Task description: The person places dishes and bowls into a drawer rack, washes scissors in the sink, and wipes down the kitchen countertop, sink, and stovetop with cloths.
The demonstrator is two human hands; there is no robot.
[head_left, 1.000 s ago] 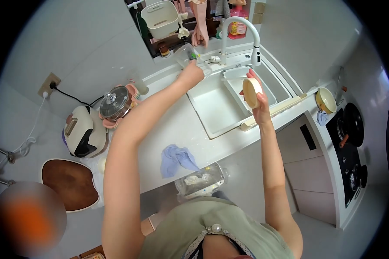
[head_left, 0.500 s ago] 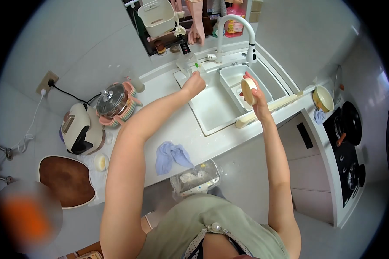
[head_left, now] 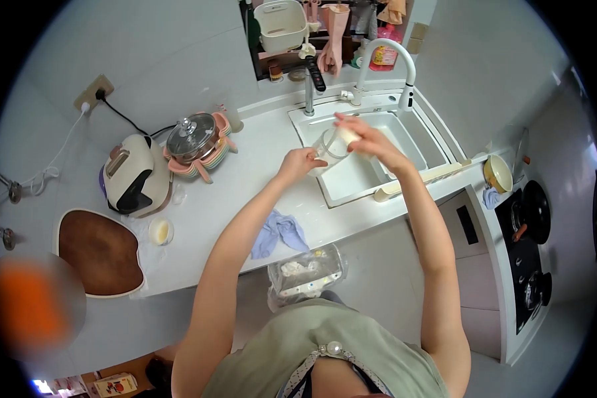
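My left hand [head_left: 301,163] is closed on a clear container [head_left: 330,144] over the left part of the white sink [head_left: 351,179]. My right hand [head_left: 371,142] holds a pale cream round lid [head_left: 346,137], right beside the container's rim, above the sink. The lid is partly hidden by my fingers. A white basin [head_left: 408,136] sits in the sink behind my right hand. A crumpled blue cloth [head_left: 278,233] lies on the counter near my left forearm.
Left on the counter are a cream appliance [head_left: 138,178], a glass-lidded pot [head_left: 192,137], a small cup [head_left: 160,231] and a brown board [head_left: 99,253]. Faucets [head_left: 309,86] stand behind the sink. A lined bin [head_left: 305,272] is below the counter edge; a stove [head_left: 524,259] is right.
My left hand has brought the clear container down and toward me, away from the dark-handled faucet. My right hand has moved left with the lid, so both now meet over the sink.
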